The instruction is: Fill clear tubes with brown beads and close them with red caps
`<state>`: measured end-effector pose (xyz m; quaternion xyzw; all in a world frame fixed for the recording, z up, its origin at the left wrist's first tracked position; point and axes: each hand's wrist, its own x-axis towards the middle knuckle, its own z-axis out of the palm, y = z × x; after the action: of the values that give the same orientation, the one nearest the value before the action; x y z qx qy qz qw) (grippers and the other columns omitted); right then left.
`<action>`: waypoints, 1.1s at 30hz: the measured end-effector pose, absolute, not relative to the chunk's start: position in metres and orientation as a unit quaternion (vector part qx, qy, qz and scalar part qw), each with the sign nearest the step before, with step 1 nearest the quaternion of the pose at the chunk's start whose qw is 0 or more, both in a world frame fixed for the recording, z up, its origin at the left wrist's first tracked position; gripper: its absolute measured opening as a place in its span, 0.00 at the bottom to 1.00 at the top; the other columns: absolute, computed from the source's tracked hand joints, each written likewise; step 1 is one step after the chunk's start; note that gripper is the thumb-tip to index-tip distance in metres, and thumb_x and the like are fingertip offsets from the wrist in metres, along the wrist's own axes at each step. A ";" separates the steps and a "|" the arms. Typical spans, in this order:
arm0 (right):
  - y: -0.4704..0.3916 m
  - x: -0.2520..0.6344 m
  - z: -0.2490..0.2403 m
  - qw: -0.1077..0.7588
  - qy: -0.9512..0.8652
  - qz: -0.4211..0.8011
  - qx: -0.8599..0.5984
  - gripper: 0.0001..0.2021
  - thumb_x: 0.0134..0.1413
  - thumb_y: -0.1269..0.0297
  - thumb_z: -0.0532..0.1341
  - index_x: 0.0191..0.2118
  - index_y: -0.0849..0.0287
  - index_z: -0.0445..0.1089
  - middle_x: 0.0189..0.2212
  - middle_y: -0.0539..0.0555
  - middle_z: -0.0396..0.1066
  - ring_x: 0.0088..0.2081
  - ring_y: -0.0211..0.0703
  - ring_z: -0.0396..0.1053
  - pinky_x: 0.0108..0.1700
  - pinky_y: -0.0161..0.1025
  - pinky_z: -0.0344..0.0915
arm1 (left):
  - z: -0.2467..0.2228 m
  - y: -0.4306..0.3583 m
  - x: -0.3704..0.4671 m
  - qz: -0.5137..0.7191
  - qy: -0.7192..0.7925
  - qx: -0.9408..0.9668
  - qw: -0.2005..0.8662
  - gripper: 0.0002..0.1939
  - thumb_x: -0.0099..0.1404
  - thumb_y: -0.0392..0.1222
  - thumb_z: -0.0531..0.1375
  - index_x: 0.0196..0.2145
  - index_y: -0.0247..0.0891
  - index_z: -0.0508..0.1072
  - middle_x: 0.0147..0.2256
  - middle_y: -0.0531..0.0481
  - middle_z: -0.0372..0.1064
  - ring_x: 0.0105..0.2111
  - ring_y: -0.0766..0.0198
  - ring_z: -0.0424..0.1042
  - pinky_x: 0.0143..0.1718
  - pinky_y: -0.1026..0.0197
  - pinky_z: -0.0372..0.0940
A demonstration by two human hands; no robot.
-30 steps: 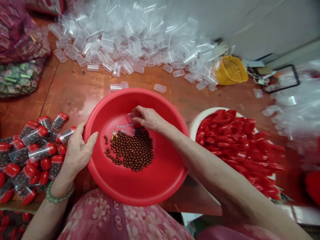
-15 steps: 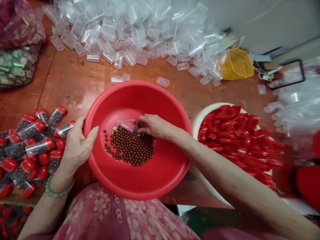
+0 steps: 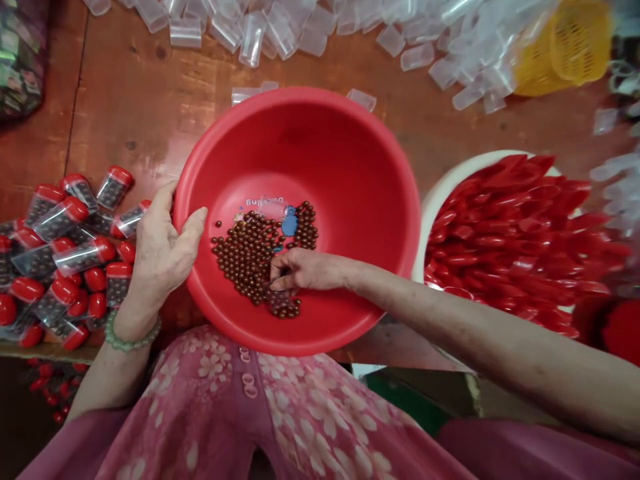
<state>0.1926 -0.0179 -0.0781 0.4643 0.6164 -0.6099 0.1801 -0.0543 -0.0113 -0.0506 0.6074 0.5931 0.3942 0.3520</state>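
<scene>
My left hand (image 3: 167, 243) grips the left rim of a red plastic basin (image 3: 350, 160), thumb over the edge and fingers outside. Small round brown balls (image 3: 245, 257) lie in a spread on the basin floor, beside a printed blue figure (image 3: 289, 223). Low among the balls, my right hand (image 3: 300, 270) is closed on a small clear plastic container (image 3: 280, 298). The container lies at the near edge of the spread, partly hidden by the fingers, with balls showing through and around it.
Filled clear containers with red caps (image 3: 65, 253) are heaped left of the basin. A white tub (image 3: 430, 193) of red plastic pieces (image 3: 505, 240) stands on the right. Empty clear containers (image 3: 280, 30) and a yellow basket (image 3: 575, 50) lie along the back.
My right hand has moved the clear container from the far side of the balls to the near edge, shifting the spread. The camera view has dipped closer; my left hand stays on the rim.
</scene>
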 end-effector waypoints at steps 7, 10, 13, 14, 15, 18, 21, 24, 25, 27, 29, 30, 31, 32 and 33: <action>-0.016 0.175 -0.091 0.055 0.304 -0.862 0.401 0.14 0.40 0.63 0.72 0.31 0.63 0.70 0.23 0.49 0.71 0.25 0.32 0.67 0.30 0.31 0.64 | -0.047 -0.016 -0.057 0.365 0.588 0.682 0.236 0.22 0.68 0.47 0.58 0.56 0.35 0.66 0.54 0.42 0.69 0.55 0.50 0.68 0.60 0.46 0.62; -0.011 0.168 -0.089 0.004 0.272 -0.878 0.394 0.15 0.39 0.62 0.72 0.32 0.64 0.71 0.24 0.49 0.72 0.25 0.32 0.67 0.29 0.31 0.65 | -0.033 -0.022 -0.060 0.343 0.539 0.753 0.156 0.23 0.68 0.46 0.57 0.58 0.36 0.64 0.60 0.40 0.62 0.64 0.47 0.57 0.66 0.41 0.52; -0.005 0.165 -0.078 -0.054 0.259 -0.873 0.409 0.13 0.40 0.63 0.71 0.32 0.62 0.71 0.26 0.49 0.73 0.26 0.32 0.69 0.30 0.30 0.66 | -0.018 -0.028 -0.060 0.272 0.394 0.855 0.199 0.24 0.68 0.48 0.58 0.58 0.35 0.65 0.60 0.39 0.63 0.64 0.47 0.57 0.65 0.41 0.56; -0.003 0.164 -0.074 -0.077 0.254 -0.872 0.412 0.12 0.40 0.63 0.71 0.32 0.62 0.71 0.26 0.49 0.73 0.26 0.32 0.70 0.30 0.30 0.67 | -0.014 -0.029 -0.058 0.240 0.354 0.877 0.218 0.26 0.66 0.49 0.60 0.58 0.34 0.66 0.59 0.38 0.65 0.63 0.47 0.59 0.64 0.42 0.58; -0.003 0.163 -0.070 -0.102 0.250 -0.871 0.411 0.12 0.39 0.64 0.71 0.32 0.62 0.71 0.26 0.48 0.73 0.26 0.31 0.70 0.31 0.29 0.67 | -0.011 -0.030 -0.056 0.212 0.331 0.891 0.226 0.27 0.65 0.49 0.62 0.57 0.32 0.67 0.58 0.37 0.66 0.62 0.46 0.61 0.63 0.43 0.60; -0.005 0.159 -0.060 -0.164 0.246 -0.871 0.392 0.11 0.39 0.67 0.69 0.31 0.63 0.71 0.24 0.47 0.72 0.25 0.31 0.70 0.30 0.28 0.68 | -0.008 -0.029 -0.047 0.176 0.329 0.905 0.206 0.24 0.64 0.42 0.63 0.56 0.31 0.69 0.56 0.38 0.69 0.59 0.47 0.65 0.61 0.45 0.63; -0.011 0.157 -0.050 -0.205 0.254 -0.860 0.392 0.11 0.39 0.64 0.69 0.29 0.63 0.69 0.22 0.47 0.71 0.23 0.30 0.69 0.29 0.28 0.67 | -0.007 -0.026 -0.039 0.219 0.319 0.892 0.233 0.17 0.67 0.37 0.59 0.53 0.36 0.73 0.55 0.42 0.71 0.56 0.53 0.69 0.60 0.50 0.65; -0.020 0.162 -0.034 -0.221 0.321 -0.826 0.407 0.13 0.46 0.58 0.67 0.30 0.62 0.67 0.22 0.49 0.72 0.23 0.32 0.69 0.29 0.30 0.67 | -0.005 -0.027 -0.036 0.261 0.329 0.837 0.351 0.15 0.68 0.38 0.58 0.52 0.40 0.74 0.52 0.46 0.73 0.52 0.62 0.73 0.56 0.60 0.68; -0.024 0.166 -0.027 -0.231 0.359 -0.803 0.415 0.13 0.49 0.56 0.66 0.31 0.62 0.67 0.23 0.49 0.72 0.24 0.32 0.69 0.30 0.31 0.67 | -0.005 -0.028 -0.036 0.267 0.344 0.816 0.381 0.15 0.68 0.38 0.59 0.51 0.40 0.74 0.51 0.47 0.74 0.51 0.63 0.74 0.55 0.62 0.69; -0.035 0.180 -0.011 -0.270 0.456 -0.723 0.443 0.11 0.54 0.57 0.63 0.34 0.62 0.68 0.26 0.50 0.72 0.27 0.33 0.69 0.32 0.33 0.66 | -0.006 -0.029 -0.037 0.274 0.376 0.790 0.399 0.14 0.67 0.39 0.60 0.51 0.40 0.74 0.48 0.48 0.76 0.47 0.65 0.76 0.52 0.65 0.70; -0.049 0.201 0.004 -0.328 0.547 -0.592 0.492 0.09 0.58 0.59 0.61 0.36 0.60 0.71 0.31 0.51 0.73 0.33 0.35 0.70 0.37 0.34 0.67 | -0.008 -0.029 -0.038 0.275 0.392 0.786 0.390 0.14 0.66 0.41 0.61 0.49 0.40 0.74 0.47 0.48 0.76 0.46 0.64 0.76 0.52 0.64 0.70; -0.058 0.214 0.009 -0.358 0.578 -0.513 0.524 0.08 0.59 0.60 0.60 0.37 0.59 0.72 0.33 0.51 0.74 0.35 0.37 0.70 0.39 0.35 0.67 | -0.008 -0.029 -0.038 0.275 0.397 0.784 0.391 0.14 0.65 0.42 0.61 0.49 0.41 0.75 0.47 0.49 0.76 0.46 0.63 0.76 0.51 0.64 0.70; -0.066 0.230 0.012 -0.384 0.593 -0.428 0.563 0.07 0.59 0.61 0.60 0.37 0.58 0.72 0.34 0.51 0.74 0.37 0.38 0.71 0.41 0.36 0.66 | -0.008 -0.029 -0.038 0.272 0.405 0.778 0.396 0.14 0.66 0.43 0.61 0.48 0.42 0.75 0.47 0.50 0.76 0.46 0.63 0.76 0.50 0.64 0.70; -0.073 0.247 0.012 -0.404 0.592 -0.341 0.608 0.07 0.60 0.62 0.60 0.37 0.58 0.73 0.34 0.51 0.74 0.37 0.38 0.71 0.42 0.37 0.66 | -0.007 -0.028 -0.038 0.269 0.416 0.769 0.403 0.13 0.66 0.44 0.61 0.48 0.43 0.75 0.47 0.50 0.76 0.45 0.63 0.76 0.49 0.64 0.71; -0.078 0.265 0.010 -0.416 0.582 -0.255 0.651 0.06 0.60 0.63 0.59 0.37 0.58 0.73 0.34 0.51 0.74 0.36 0.39 0.71 0.41 0.38 0.66 | -0.007 -0.027 -0.037 0.265 0.430 0.760 0.408 0.13 0.66 0.46 0.61 0.47 0.43 0.75 0.46 0.50 0.77 0.44 0.63 0.77 0.47 0.65 0.71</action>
<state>0.2652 -0.0780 0.0101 0.6507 0.5819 -0.2551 -0.4159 -0.0373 -0.0272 -0.0067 0.7603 0.4304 0.2649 0.4081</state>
